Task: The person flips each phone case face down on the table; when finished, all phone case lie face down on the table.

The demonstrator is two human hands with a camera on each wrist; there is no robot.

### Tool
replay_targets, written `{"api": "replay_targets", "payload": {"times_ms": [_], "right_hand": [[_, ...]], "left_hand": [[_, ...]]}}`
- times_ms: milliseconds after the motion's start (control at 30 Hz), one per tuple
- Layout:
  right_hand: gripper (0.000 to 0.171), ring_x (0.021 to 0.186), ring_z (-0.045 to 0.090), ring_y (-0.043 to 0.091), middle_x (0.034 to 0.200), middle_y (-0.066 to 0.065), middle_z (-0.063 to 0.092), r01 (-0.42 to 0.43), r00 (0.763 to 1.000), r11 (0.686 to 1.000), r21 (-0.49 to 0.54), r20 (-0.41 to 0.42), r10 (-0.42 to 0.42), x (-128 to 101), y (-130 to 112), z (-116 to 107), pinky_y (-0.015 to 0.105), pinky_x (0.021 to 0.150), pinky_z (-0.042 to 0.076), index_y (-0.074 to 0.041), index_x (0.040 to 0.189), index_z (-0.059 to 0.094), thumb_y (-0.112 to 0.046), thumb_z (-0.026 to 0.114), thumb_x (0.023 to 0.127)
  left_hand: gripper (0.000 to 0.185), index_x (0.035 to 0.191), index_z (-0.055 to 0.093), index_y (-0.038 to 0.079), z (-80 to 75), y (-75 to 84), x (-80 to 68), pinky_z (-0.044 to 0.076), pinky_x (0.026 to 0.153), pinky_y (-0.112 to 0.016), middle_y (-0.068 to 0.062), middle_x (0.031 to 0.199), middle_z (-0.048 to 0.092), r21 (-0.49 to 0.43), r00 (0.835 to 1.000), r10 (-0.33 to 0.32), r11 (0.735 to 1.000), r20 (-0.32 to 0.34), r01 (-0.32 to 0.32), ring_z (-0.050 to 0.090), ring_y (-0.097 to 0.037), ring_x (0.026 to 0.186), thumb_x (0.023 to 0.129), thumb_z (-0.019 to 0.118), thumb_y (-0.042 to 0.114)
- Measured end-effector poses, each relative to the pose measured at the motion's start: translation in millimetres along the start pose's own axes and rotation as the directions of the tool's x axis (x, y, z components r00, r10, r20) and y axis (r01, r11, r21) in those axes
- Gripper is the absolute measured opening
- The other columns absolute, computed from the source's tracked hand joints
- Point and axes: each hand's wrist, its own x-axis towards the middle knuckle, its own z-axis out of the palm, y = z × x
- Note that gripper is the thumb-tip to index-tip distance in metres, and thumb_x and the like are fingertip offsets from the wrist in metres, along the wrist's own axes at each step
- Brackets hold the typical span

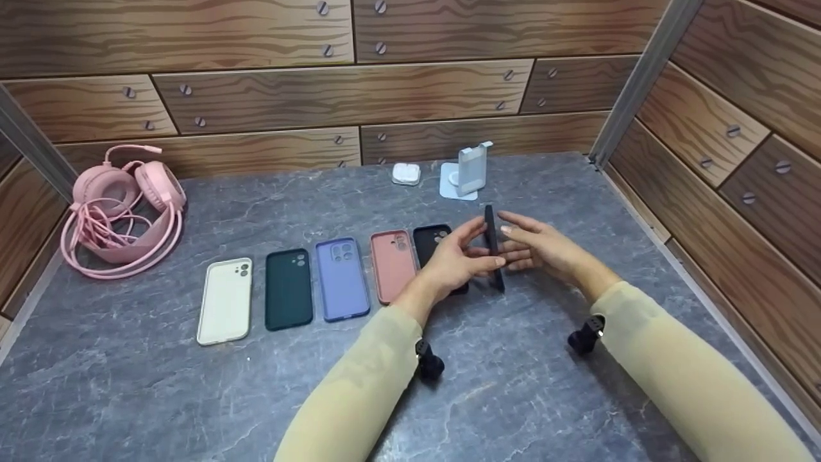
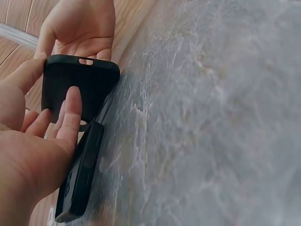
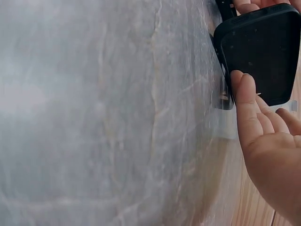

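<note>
A black phone case (image 1: 491, 240) stands on its long edge between both hands, over the table. My left hand (image 1: 452, 260) holds it from the left; the thumb lies against its flat face and the other fingers reach its upper edge. A port cutout shows in the end of the case (image 2: 80, 84) in the left wrist view. On the other side, my right hand (image 1: 542, 247) has loosely extended fingers, with fingertips right at the case. In the right wrist view a fingertip of the right hand (image 3: 268, 141) overlaps the dark face of the case (image 3: 263, 56).
Left of the hands lie phone cases in a row: black (image 1: 426, 240), pink (image 1: 393, 269), purple (image 1: 342, 279), dark green (image 1: 288, 289) and white (image 1: 224, 301). Behind stand a pale blue folding stand (image 1: 472, 172) and a small white case (image 1: 406, 173). Pink headphones (image 1: 122, 212) sit far left.
</note>
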Motion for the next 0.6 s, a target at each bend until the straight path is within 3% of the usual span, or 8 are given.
{"api": "replay_targets", "payload": {"times_ms": [200,600], "right_hand": [[0.071,0.109,0.063,0.038,0.131,0.032,0.053,0.026,1.000,1.000,0.017,0.010,-0.026,-0.4,0.8,2.0,0.048,0.089,0.052,-0.020,0.155,0.025,-0.028,0.063,0.096],[0.076,0.111,0.061,0.041,0.135,0.030,0.050,0.040,0.999,0.999,-0.023,0.012,-0.040,-1.5,-0.3,4.7,0.047,0.088,0.052,-0.023,0.155,0.027,-0.023,0.069,0.092]], "left_hand": [[0.089,0.153,0.032,0.016,-0.9,-0.1,-2.1,0.055,0.082,-0.046,-0.002,0.153,0.038,0.037,0.999,0.013,0.999,0.052,-0.015,0.057,-0.022,0.116,0.079,0.081,0.008],[0.089,0.153,0.031,0.015,-0.8,-2.0,-2.6,0.051,0.084,-0.056,-0.005,0.155,0.034,0.031,0.997,0.014,0.999,0.078,-0.016,0.056,-0.028,0.118,0.079,0.080,0.004]]}}
